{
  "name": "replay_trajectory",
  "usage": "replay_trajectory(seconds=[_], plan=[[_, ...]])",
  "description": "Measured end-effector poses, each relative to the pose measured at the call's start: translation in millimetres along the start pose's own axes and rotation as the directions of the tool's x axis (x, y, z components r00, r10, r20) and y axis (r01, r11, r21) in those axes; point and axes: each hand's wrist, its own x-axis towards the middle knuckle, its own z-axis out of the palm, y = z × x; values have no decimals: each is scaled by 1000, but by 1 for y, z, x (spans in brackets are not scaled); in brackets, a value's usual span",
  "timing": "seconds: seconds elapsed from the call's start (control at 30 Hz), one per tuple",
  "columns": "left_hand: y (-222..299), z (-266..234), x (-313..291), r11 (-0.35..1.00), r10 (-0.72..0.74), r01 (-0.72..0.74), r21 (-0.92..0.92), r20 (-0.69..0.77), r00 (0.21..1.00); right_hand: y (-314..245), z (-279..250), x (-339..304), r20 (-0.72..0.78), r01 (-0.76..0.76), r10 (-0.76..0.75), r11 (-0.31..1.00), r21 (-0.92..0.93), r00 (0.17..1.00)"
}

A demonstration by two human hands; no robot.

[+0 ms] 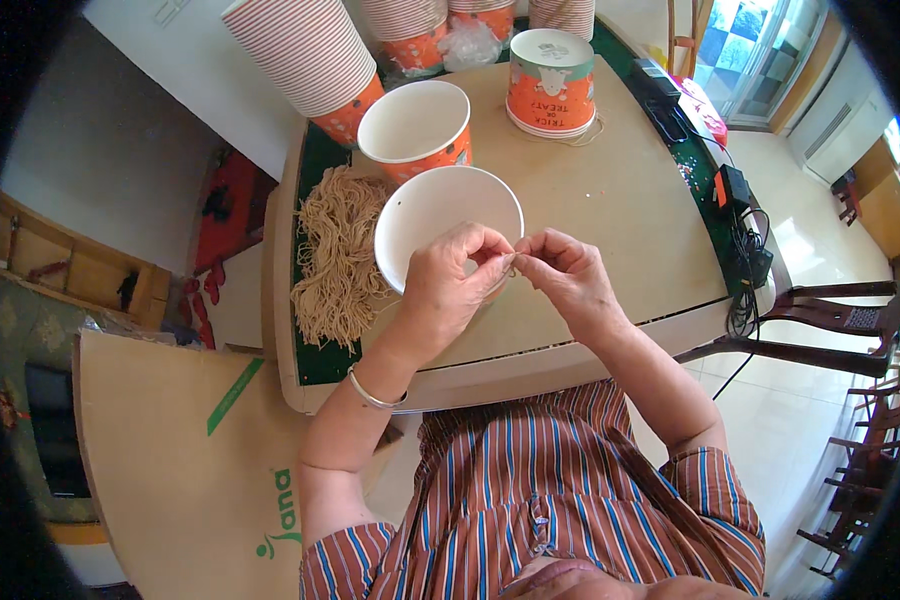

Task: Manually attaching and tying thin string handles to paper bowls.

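Note:
My left hand [448,275] and my right hand [567,278] meet fingertip to fingertip at the right rim of a white-lined paper bucket [440,215]. Both are closed in a pinch on a thin beige cord [511,270], most of it hidden by the fingers. The bucket stands open end up, with a small dark hole in its wall. Left of it lies a thick bundle of beige cords [335,260]. Just behind stands a second open bucket [415,125], orange outside.
An upside-down orange and green bucket [552,85] stands at the back, a cord by its base. A tall nested stack of buckets [305,60] leans at the back left. Black adapters and cables [745,240] run along the table's right edge. A large cardboard sheet [180,450] stands at left.

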Motion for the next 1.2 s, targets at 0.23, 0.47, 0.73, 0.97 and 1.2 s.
replay_trajectory(seconds=[0.23,0.47,0.73,0.97,1.2], plan=[[11,2,-1,994,-11,14,105,-33,999,-1,-2,-2,25,-6,5,999,37,1000],[2,3,-2,992,58,-49,112,-77,995,3,-2,0,18,-41,40,998,47,999],[0,2,-2,1000,1,-1,8,-47,999,7,3,-1,-40,-38,42,994,100,998],[3,3,-4,994,87,-82,76,-59,995,8,5,1,-61,2,4,996,93,998],[4,6,-5,984,125,-113,137,-83,989,3,8,-1,-72,-39,47,992,118,996]])
